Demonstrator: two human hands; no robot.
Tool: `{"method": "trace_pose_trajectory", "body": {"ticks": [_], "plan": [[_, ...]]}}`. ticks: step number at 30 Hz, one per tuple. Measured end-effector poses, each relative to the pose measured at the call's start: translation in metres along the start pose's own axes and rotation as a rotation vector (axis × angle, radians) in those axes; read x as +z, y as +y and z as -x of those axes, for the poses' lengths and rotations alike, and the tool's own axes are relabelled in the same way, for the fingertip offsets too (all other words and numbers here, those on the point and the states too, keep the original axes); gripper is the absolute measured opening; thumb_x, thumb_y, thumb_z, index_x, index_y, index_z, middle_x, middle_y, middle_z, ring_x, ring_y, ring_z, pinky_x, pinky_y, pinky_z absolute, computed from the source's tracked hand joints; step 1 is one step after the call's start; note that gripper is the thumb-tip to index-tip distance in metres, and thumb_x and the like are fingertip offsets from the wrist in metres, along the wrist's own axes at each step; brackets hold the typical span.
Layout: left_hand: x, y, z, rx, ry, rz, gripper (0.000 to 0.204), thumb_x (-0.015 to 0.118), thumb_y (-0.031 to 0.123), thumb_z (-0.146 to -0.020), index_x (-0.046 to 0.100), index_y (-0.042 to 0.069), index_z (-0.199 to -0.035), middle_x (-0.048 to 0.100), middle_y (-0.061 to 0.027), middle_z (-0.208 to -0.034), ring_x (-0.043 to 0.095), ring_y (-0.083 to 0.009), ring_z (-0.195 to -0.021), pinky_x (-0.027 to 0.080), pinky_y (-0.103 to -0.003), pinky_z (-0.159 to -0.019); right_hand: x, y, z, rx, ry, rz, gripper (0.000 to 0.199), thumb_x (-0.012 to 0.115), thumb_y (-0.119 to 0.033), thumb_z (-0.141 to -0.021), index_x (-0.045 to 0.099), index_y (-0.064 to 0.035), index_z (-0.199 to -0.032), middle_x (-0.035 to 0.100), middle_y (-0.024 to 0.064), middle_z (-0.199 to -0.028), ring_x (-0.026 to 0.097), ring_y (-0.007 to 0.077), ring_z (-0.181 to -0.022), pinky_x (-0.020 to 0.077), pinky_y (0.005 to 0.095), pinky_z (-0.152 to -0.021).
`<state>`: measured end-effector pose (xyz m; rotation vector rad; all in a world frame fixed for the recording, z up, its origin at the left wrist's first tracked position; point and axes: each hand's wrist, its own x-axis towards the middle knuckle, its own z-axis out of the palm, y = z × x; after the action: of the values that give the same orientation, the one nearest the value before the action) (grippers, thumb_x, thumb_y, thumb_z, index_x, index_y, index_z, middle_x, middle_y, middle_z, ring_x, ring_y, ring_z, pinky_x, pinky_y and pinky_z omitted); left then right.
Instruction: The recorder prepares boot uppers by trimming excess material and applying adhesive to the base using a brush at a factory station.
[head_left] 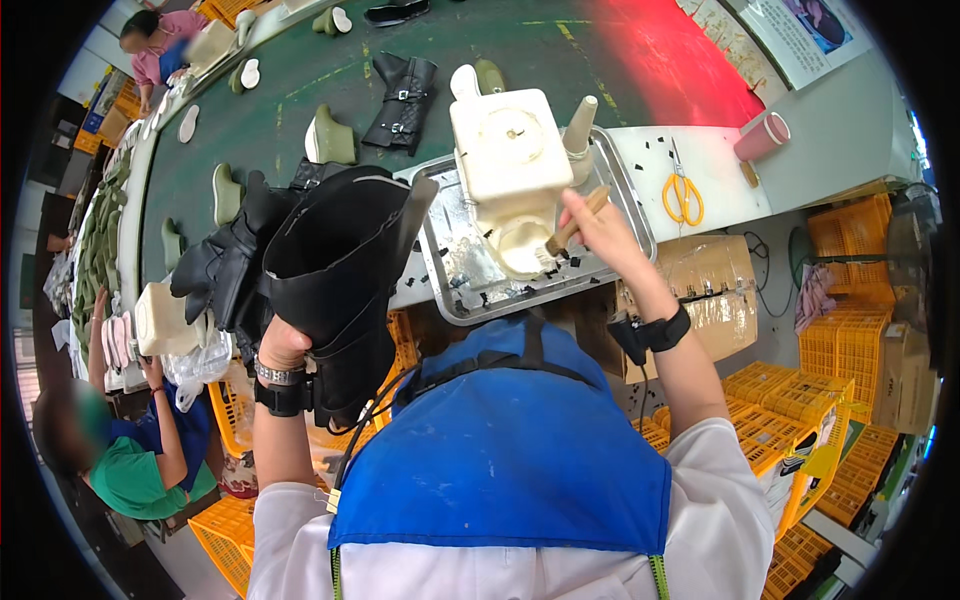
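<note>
My left hand (284, 345) is closed around a tall black boot (350, 290), whose wide opening tilts up toward me; its fingers are partly hidden behind the boot. In my right hand (606, 232) is a brush with a wooden handle (577, 222). The brush's bristles dip into the open cup-shaped mouth (520, 246) at the near end of a white plastic container (505, 150). That container stands in a metal tray (455, 312) scattered with small black scraps. A pale bottle with a tapered spout (580, 135) stands beside the container.
Orange-handled scissors (683, 197) and a pink cup (762, 137) lie to the right. More black boots (402, 100) and green shoe parts (330, 138) sit on the green conveyor belt (290, 90). Yellow crates (780, 395) are stacked at right. Co-workers (145, 460) are at the left.
</note>
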<state>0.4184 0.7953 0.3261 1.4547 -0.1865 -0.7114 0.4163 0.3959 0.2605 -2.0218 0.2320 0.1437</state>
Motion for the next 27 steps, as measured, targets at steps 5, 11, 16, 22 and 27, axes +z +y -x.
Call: {"method": "trace_pose_trajectory", "body": {"ticks": [5,11,16,22,27], "plan": [[0.009,-0.003,0.002,0.012,-0.067,-0.012,0.111,0.086,0.028,-0.043,0.027,-0.004,-0.131,0.039,-0.0120,-0.130,0.041,-0.0198,-0.115,0.031,-0.030,-0.097,0.031,0.034,0.013,-0.076,0.056,-0.210,0.020,0.062,-0.019,-0.080,0.062,0.0010,-0.080,0.062,0.0048,-0.070,0.056,0.0098,-0.063,0.0441,0.0239,-0.057],[0.015,0.000,-0.010,0.038,-0.144,-0.044,0.112,0.086,0.029,-0.043,0.026,-0.004,-0.131,0.039,-0.0121,-0.130,0.041,-0.0197,-0.115,0.031,-0.030,-0.097,0.049,0.033,0.021,-0.200,0.163,0.216,0.027,0.063,-0.023,-0.076,0.062,0.0044,-0.073,0.058,0.0222,-0.066,0.058,0.0354,-0.064,0.0467,0.0379,-0.058],[0.015,0.004,-0.014,0.071,-0.203,-0.076,0.112,0.086,0.029,-0.043,0.026,-0.004,-0.131,0.039,-0.0122,-0.130,0.041,-0.0197,-0.115,0.031,-0.030,-0.097,0.048,0.028,0.024,-0.169,0.146,0.345,0.032,0.062,-0.027,-0.076,0.061,0.0037,-0.067,0.057,0.0207,-0.062,0.057,0.0360,-0.060,0.0458,0.0401,-0.055],[0.028,0.008,-0.030,0.118,-0.265,-0.116,0.112,0.086,0.029,-0.043,0.026,-0.004,-0.132,0.039,-0.0123,-0.130,0.041,-0.0196,-0.115,0.031,-0.030,-0.097,0.034,0.023,0.027,-0.153,0.130,0.305,0.031,0.062,-0.026,-0.076,0.061,0.0038,-0.067,0.057,0.0202,-0.061,0.058,0.0354,-0.059,0.0456,0.0394,-0.055],[0.035,0.013,-0.037,0.157,-0.300,-0.152,0.113,0.086,0.029,-0.043,0.026,-0.004,-0.132,0.038,-0.0124,-0.130,0.041,-0.0195,-0.115,0.031,-0.030,-0.097,0.022,0.017,0.021,-0.075,0.098,-0.004,0.025,0.061,-0.022,-0.078,0.062,0.0028,-0.076,0.060,0.0128,-0.062,0.059,0.0206,-0.056,0.0446,0.0306,-0.053]]}}
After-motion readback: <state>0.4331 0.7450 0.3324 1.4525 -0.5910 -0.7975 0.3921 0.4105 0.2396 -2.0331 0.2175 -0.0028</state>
